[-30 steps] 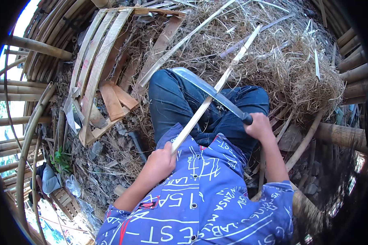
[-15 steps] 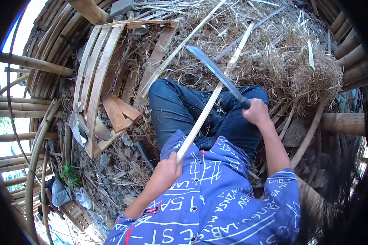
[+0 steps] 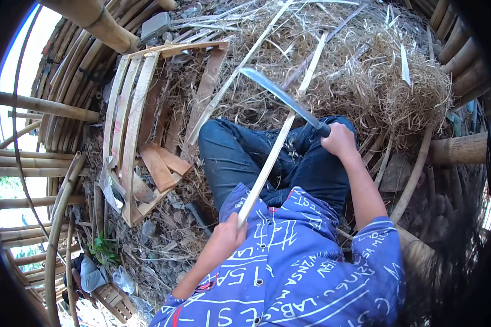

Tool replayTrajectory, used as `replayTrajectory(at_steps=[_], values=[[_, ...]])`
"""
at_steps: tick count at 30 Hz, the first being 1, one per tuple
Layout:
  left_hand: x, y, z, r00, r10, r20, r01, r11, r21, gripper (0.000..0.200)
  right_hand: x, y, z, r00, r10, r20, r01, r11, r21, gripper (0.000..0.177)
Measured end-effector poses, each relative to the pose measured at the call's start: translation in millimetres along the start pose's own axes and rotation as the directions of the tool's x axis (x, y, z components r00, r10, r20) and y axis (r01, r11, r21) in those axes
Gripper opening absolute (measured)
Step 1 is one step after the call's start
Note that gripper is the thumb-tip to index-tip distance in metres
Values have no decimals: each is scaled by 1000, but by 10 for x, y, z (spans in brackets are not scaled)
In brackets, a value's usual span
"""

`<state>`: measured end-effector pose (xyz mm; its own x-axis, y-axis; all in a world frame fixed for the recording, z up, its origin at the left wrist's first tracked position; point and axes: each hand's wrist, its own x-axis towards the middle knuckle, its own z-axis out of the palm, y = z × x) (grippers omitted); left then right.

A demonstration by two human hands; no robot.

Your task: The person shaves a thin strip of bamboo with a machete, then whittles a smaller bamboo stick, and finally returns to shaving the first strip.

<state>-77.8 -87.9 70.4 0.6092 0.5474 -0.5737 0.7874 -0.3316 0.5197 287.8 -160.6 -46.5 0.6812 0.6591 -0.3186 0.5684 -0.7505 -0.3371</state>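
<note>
My left hand [image 3: 227,236] is closed around the near end of a long pale bamboo strip [image 3: 270,161], which slants up and away over my lap. In my right hand [image 3: 339,140] is the dark handle of a long knife. The knife's blade [image 3: 281,94] points up and to the left and crosses the strip, though whether it touches the strip I cannot tell. Beneath them are my crossed legs in dark trousers [image 3: 229,155].
A wooden slatted crate [image 3: 132,109] lies at the left, with short boards [image 3: 159,166] inside. Fibre shavings [image 3: 365,82] and loose strips cover the ground ahead. Bamboo poles [image 3: 49,106] stand along the left; another pole [image 3: 458,148] is at the right. A partly visible person [image 3: 90,275] is at lower left.
The view has tilted slightly, so the surroundings sit lower on the left. The blade has shifted a little left and lies flatter across the strip. Both hands keep their holds.
</note>
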Motion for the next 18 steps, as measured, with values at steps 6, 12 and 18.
replayTrajectory(at_steps=[6, 12, 18], values=[[211, -402, 145, 972, 233, -10, -221, 908, -356, 19, -490, -294, 87, 992, -120, 34, 115, 983, 142, 22], [264, -215, -95, 872, 12, 490, 362, 657, -661, 18, -1201, -693, 403, 872, -426, 243, 313, 865, 392, 25], [269, -285, 137, 950, 173, 261, 18, 803, -596, 17, -1361, -907, 241, 800, -460, 386, 316, 869, 381, 25]])
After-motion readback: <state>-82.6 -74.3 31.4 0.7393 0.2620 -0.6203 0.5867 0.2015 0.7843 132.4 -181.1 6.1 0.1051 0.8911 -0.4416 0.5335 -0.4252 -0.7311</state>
